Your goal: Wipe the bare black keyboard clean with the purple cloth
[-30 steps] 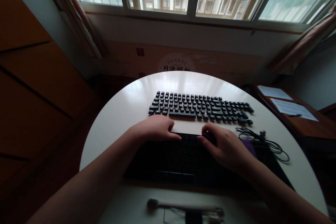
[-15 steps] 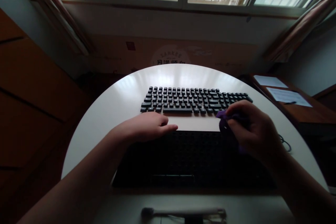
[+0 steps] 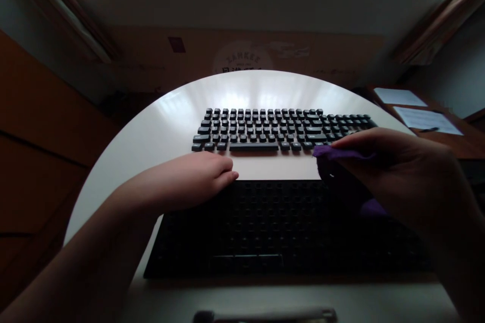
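Observation:
A black keyboard base (image 3: 265, 222) with its keycaps off lies on the white round table (image 3: 125, 136). My left hand (image 3: 197, 174) rests at its far left edge, fingers curled over the edge and thumb tucked in. My right hand (image 3: 401, 166) is raised above the right part of the base, pinching a purple cloth (image 3: 341, 154) that hangs from the fingertips. Beyond the base, loose black keycaps (image 3: 261, 128) lie in rows in keyboard order, with a long space bar (image 3: 253, 147) in front.
A blurred tool with a dark end (image 3: 265, 315) lies at the near edge of view. To the right, a brown desk (image 3: 470, 136) holds paper sheets (image 3: 428, 118) and a pen (image 3: 429, 129). A printed cardboard box (image 3: 151, 50) stands behind the table.
My right hand has moved right and up from the middle of the keyboard, with the purple cloth now showing. My left hand stays at the far edge, its thumb drawn in. The view has tilted down.

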`<state>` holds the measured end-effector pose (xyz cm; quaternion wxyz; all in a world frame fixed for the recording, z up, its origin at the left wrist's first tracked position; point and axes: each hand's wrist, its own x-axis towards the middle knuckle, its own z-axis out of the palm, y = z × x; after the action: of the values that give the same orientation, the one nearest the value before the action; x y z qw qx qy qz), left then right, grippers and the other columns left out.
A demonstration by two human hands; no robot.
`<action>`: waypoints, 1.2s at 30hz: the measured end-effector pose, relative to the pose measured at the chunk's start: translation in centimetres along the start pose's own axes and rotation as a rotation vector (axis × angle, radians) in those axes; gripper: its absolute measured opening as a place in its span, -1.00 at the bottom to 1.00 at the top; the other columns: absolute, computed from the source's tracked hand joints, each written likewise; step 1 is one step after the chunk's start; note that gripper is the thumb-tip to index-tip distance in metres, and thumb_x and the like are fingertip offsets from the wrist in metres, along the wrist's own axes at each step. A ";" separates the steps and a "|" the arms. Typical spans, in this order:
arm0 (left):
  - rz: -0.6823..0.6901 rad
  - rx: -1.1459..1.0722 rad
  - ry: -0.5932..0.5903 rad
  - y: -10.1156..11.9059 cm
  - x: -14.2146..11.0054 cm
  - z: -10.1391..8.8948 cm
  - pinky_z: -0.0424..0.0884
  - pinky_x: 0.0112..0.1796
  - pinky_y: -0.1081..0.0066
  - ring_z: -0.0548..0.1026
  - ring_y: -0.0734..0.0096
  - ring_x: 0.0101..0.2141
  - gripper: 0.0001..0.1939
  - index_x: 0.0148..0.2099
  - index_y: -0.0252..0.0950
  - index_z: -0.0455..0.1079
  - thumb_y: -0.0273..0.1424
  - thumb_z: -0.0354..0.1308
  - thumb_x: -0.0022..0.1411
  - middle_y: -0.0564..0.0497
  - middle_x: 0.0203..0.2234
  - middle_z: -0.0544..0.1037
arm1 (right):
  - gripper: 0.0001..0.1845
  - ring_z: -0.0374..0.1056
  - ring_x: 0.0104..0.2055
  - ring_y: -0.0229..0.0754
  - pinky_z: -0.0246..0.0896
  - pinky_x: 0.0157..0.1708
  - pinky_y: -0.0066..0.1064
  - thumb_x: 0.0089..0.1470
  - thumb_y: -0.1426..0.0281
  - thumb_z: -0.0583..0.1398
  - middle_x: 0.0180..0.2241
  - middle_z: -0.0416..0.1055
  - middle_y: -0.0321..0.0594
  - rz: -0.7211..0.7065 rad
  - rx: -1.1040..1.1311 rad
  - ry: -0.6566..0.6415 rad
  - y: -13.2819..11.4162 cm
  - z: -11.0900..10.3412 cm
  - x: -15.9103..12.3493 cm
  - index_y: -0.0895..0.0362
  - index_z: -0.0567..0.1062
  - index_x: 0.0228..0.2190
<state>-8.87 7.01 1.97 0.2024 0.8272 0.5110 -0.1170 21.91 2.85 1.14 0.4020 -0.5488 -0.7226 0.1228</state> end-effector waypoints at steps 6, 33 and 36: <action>0.004 0.014 0.006 0.3 -0.2 -0.1 0.30 -0.31 0.30 0.49 0.24 -0.32 -0.63 -0.29 -0.19 0.40 -0.12 -0.11 0.40 -0.02 -0.27 0.59 | -0.83 0.49 -0.35 -0.10 0.38 -0.42 -0.30 0.11 0.23 0.35 -0.32 0.59 -0.24 -0.052 0.001 -0.056 0.2 0.0 0.1 0.00 0.61 -0.24; 0.012 -0.001 0.000 0.8 0.1 -0.1 0.25 -0.40 0.34 0.45 0.26 -0.38 -0.58 -0.31 -0.21 0.41 0.05 0.07 0.26 -0.03 -0.32 0.58 | -0.77 0.44 -0.34 -0.24 0.24 -0.34 -0.43 0.21 0.46 0.20 -0.31 0.54 -0.29 -0.368 -0.028 -0.732 -0.5 2.9 -0.2 -0.02 0.62 -0.18; 0.017 -0.002 0.007 0.6 0.1 -0.1 0.24 -0.42 0.34 0.45 0.26 -0.38 -0.59 -0.31 -0.21 0.41 0.04 0.08 0.25 -0.04 -0.32 0.58 | -0.86 0.46 -0.32 -0.19 0.33 -0.30 -0.39 0.20 0.41 0.22 -0.32 0.55 -0.25 -0.284 0.103 -0.550 0.1 1.1 0.2 0.03 0.60 -0.23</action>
<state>-8.30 6.93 2.12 0.2026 0.8317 0.5046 -0.1119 21.12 3.38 0.45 0.2319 -0.3674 -0.8665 0.2457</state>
